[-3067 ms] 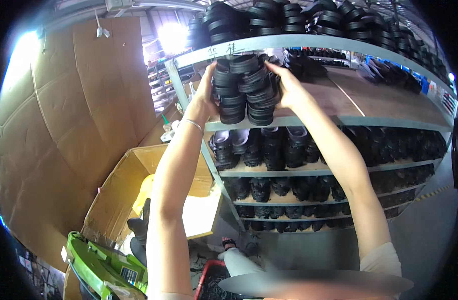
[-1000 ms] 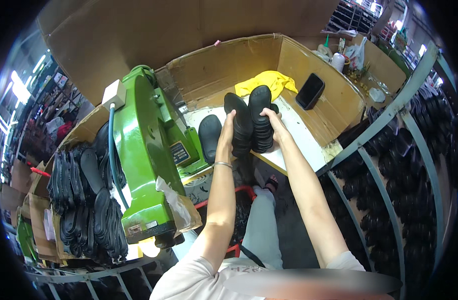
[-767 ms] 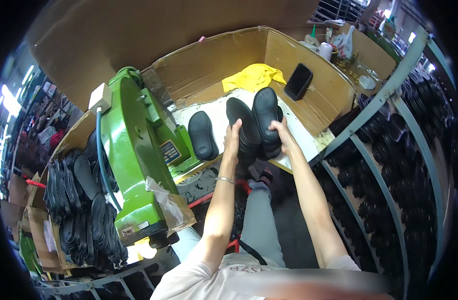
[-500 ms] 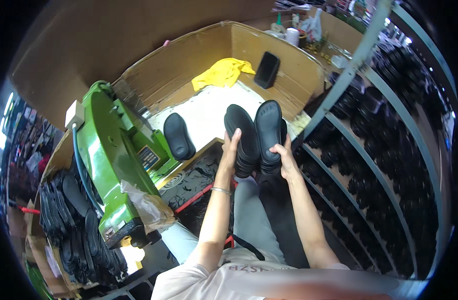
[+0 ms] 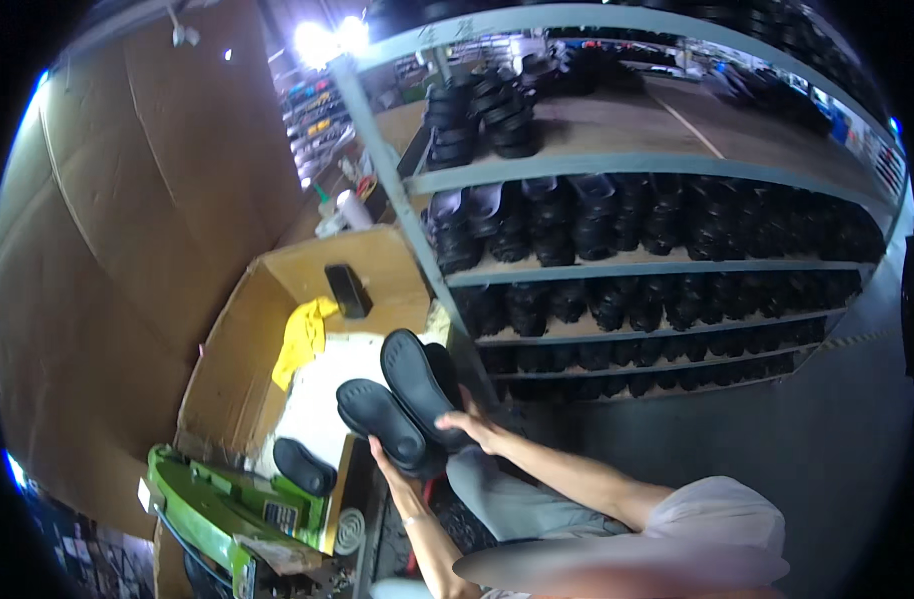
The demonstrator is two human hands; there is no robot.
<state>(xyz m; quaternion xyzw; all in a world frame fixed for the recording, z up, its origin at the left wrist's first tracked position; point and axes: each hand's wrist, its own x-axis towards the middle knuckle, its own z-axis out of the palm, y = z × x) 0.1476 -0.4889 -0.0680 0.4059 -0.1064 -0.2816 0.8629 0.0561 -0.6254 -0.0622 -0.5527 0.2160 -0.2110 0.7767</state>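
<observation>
Shelf rack: grey metal frame, upper right; its lower shelves hold rows of black footwear parts, and two dark stacks stand side by side near the left end of an upper shelf.
Cardboard sheet: tall, brown and creased, along the left.
Bench: white top with a yellowish front edge, ringed at the back by low cardboard walls.
Green machine: at the bench's left end, lower left.
Held soles: two black bundles, one on the left and one on the right, next to each other, tilted, in front of the bench's near edge.
Left hand: gripping the left bundle, thumb on its upper face, other fingers mostly hidden.
Right hand: gripping the right bundle, thumb pressed on its heel end.
Yellow cloth: crumpled on the bench, against the cardboard.
Lone black sole: beside the machine.
Black phone: leaning on the cardboard wall.
Bracelet: on the left wrist.
</observation>
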